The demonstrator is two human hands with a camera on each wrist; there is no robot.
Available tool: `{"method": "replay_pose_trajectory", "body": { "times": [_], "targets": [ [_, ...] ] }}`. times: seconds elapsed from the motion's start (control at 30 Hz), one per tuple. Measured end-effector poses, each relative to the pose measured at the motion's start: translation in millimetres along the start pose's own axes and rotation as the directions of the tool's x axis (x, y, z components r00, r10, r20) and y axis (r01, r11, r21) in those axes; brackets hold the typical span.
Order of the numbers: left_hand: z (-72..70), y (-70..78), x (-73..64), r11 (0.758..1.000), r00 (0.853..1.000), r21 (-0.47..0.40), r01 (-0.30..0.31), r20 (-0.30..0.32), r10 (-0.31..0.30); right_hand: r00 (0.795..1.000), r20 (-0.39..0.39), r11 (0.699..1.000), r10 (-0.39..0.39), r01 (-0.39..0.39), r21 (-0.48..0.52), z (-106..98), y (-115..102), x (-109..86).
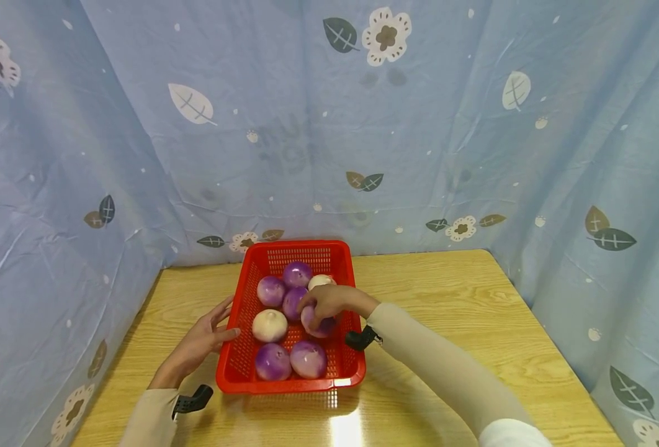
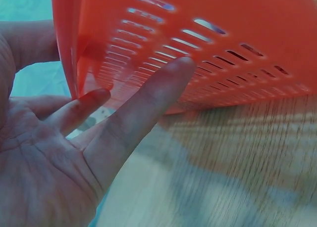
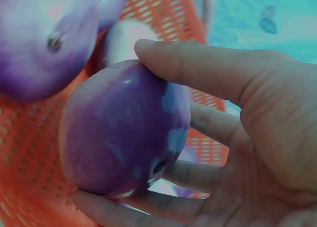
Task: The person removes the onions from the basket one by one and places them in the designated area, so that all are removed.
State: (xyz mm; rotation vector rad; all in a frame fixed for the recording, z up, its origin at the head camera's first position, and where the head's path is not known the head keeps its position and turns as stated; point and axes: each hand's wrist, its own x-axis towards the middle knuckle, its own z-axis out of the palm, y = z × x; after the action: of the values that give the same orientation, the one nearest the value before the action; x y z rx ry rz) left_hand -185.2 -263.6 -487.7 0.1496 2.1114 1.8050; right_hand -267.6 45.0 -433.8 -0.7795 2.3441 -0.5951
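In the head view my right hand (image 1: 325, 301) reaches into a red plastic basket (image 1: 226, 372) and holds a purple onion (image 1: 314, 326). The right wrist view shows the thumb on top of this smooth, shiny onion (image 3: 124, 128) and the fingers curving beneath it. My left hand (image 1: 205, 335) is at the basket's left side, thumb at the rim. Close up in the left wrist view, the thumb goes over the rim and the fingers lie along the slotted outer wall (image 2: 237, 19). Several other purple onions (image 1: 273, 362) and two whitish ones (image 1: 270, 326) lie in the basket.
The basket stands on a light wood-grain table (image 1: 447, 298). Around the back and sides hangs a blue curtain (image 1: 285, 155) with leaf and flower prints. A black wrist mount (image 1: 361, 339) on the right arm overlaps the basket's right rim in the head view.
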Motion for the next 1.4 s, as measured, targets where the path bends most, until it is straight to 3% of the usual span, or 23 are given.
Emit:
{"method": "replay_pose_trajectory", "body": {
  "times": [0.2,0.43,0.67,0.83,1.03,1.4],
  "targets": [
    [-0.3,-1.0,-0.1,1.000,1.000,-0.004,-0.010,0.009,0.010,0.996,-0.046,0.995,-0.075,0.078,0.060,-7,-2,-14.0],
    [-0.4,-1.9,-1.1,1.000,1.000,0.001,-0.011,0.006,0.011,0.989,-0.109,0.973,-0.103,0.123,0.193,-14,-4,-33.5],
    [1.0,-1.4,-2.2,1.000,1.000,-0.006,-0.007,0.000,0.007,0.964,-0.205,0.962,-0.169,0.207,0.180,-23,-1,-57.6],
    [1.8,-1.5,-2.9,1.000,1.000,0.003,-0.004,-0.002,0.004,0.949,-0.267,0.943,-0.167,0.233,0.237,-31,5,-73.7],
    [2.1,-1.0,-3.0,1.000,1.000,0.003,0.000,-0.014,0.000,0.912,-0.387,0.929,-0.134,0.252,0.272,-46,13,-90.2],
    [3.1,-3.5,-2.4,1.000,1.000,-0.005,-0.005,-0.009,0.005,0.844,-0.530,0.909,-0.083,0.283,0.307,-59,43,-110.1]
  ]
}}
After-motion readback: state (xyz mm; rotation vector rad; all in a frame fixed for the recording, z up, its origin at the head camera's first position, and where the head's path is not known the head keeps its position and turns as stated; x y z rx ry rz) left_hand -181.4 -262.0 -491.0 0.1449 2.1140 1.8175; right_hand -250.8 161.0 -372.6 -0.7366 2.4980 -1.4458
